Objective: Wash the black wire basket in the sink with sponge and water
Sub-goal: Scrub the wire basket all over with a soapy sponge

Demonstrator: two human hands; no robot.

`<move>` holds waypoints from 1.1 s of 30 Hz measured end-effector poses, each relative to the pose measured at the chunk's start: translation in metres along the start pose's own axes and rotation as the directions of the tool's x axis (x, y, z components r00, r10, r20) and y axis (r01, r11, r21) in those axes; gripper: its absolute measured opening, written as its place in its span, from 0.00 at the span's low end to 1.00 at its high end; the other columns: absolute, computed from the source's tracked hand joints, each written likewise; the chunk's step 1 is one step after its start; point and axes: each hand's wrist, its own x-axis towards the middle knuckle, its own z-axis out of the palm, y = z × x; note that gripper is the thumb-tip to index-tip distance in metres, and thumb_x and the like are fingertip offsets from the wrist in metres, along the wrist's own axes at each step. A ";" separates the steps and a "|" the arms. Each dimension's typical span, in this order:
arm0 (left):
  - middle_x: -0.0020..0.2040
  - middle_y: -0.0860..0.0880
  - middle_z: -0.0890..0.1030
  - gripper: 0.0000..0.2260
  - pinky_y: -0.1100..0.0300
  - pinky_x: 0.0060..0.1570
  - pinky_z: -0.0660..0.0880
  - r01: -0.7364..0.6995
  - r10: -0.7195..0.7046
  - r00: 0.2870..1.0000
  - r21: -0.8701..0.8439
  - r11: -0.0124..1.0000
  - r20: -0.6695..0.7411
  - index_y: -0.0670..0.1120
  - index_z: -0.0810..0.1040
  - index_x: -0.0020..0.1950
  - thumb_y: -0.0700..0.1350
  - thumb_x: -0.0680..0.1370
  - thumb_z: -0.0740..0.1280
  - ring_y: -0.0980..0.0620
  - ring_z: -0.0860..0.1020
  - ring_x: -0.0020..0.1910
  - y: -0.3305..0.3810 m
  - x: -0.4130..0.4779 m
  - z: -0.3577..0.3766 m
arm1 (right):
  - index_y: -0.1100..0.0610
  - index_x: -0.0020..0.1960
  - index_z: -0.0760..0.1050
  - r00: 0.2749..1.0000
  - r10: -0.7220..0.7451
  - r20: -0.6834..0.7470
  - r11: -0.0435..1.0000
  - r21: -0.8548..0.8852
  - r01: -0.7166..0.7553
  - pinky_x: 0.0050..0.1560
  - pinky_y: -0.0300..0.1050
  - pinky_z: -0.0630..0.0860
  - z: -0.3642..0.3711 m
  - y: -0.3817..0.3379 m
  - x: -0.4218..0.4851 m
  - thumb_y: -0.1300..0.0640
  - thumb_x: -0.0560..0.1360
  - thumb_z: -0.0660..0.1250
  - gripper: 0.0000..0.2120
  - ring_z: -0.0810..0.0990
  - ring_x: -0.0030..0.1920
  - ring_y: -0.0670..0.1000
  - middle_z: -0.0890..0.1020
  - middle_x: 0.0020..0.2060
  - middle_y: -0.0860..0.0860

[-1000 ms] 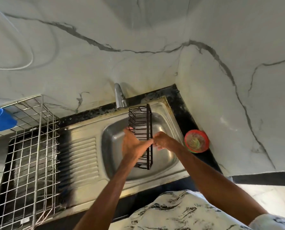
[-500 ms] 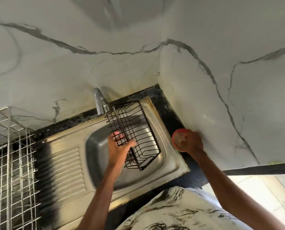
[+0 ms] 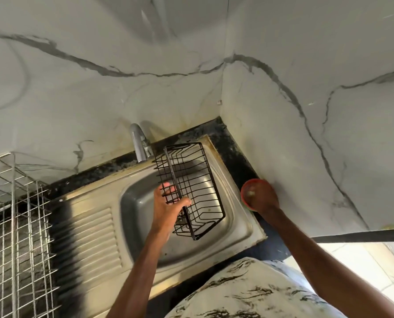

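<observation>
One head-worn wide-angle view only: close above, facing forward and steeply down at the stainless steel sink (image 3: 136, 216) beneath the left grip (image 3: 166, 207).

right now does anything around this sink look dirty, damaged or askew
Yes: yellow-brown staining marks the marble wall in the corner behind the sink and runs along its rim there. The black wire basket tilts over the sink only because the left hand grips it.

The left hand (image 3: 168, 207) grips the black wire basket (image 3: 197, 187) by its rim, tilted over the sink (image 3: 136, 203) near the tap (image 3: 139, 143). The right hand (image 3: 263, 200) covers part of a red dish (image 3: 246, 191) on the dark bench (image 3: 235, 154).
</observation>
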 end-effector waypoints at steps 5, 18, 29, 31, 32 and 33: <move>0.68 0.49 0.76 0.42 0.60 0.55 0.72 0.055 -0.055 0.998 -0.117 0.992 0.000 0.51 0.67 0.74 0.52 0.63 0.81 0.50 0.76 0.67 -0.005 0.001 -0.005 | 0.64 0.63 0.78 0.999 0.029 -0.027 0.998 -0.051 -0.031 0.59 0.51 0.77 -0.012 -0.003 -0.001 0.58 0.71 0.77 0.23 0.81 0.59 0.62 0.82 0.58 0.61; 0.70 0.46 0.74 0.36 0.48 0.60 0.70 0.103 -0.111 0.994 -0.263 0.959 -0.018 0.47 0.64 0.77 0.40 0.72 0.76 0.52 0.75 0.61 -0.006 -0.008 -0.002 | 0.57 0.46 0.85 0.994 0.052 -0.093 0.972 0.234 -0.029 0.48 0.40 0.74 -0.024 0.004 -0.001 0.56 0.64 0.84 0.14 0.82 0.48 0.51 0.85 0.46 0.50; 0.66 0.46 0.75 0.37 0.48 0.57 0.73 0.120 -0.122 0.992 -0.304 0.945 0.011 0.48 0.65 0.75 0.41 0.70 0.78 0.50 0.76 0.61 -0.007 -0.014 0.006 | 0.63 0.55 0.83 0.992 -0.048 -0.116 0.995 0.082 0.058 0.57 0.47 0.76 -0.034 0.006 -0.001 0.62 0.68 0.79 0.16 0.83 0.53 0.60 0.85 0.51 0.59; 0.65 0.47 0.75 0.37 0.46 0.59 0.73 0.124 -0.125 0.992 -0.305 0.944 0.015 0.48 0.66 0.74 0.43 0.68 0.79 0.49 0.77 0.62 -0.004 -0.017 0.006 | 0.63 0.53 0.84 0.987 -0.080 -0.141 0.993 0.079 0.092 0.55 0.47 0.77 -0.038 0.004 -0.003 0.64 0.68 0.78 0.14 0.83 0.51 0.59 0.86 0.48 0.58; 0.65 0.46 0.76 0.40 0.45 0.62 0.73 0.126 -0.127 0.992 -0.299 0.946 0.015 0.47 0.66 0.74 0.46 0.66 0.80 0.48 0.77 0.62 -0.003 -0.020 0.006 | 0.62 0.51 0.85 0.983 -0.102 -0.152 0.990 0.079 0.115 0.54 0.46 0.78 -0.040 0.002 -0.005 0.65 0.67 0.77 0.12 0.84 0.49 0.58 0.86 0.46 0.57; 0.65 0.45 0.76 0.44 0.43 0.65 0.73 0.126 -0.128 0.992 -0.297 0.946 0.012 0.47 0.66 0.74 0.50 0.61 0.81 0.47 0.78 0.63 -0.003 -0.020 0.006 | 0.61 0.48 0.85 0.978 -0.129 -0.163 0.987 0.079 0.143 0.52 0.44 0.78 -0.042 0.000 -0.008 0.66 0.66 0.77 0.11 0.84 0.47 0.56 0.86 0.44 0.56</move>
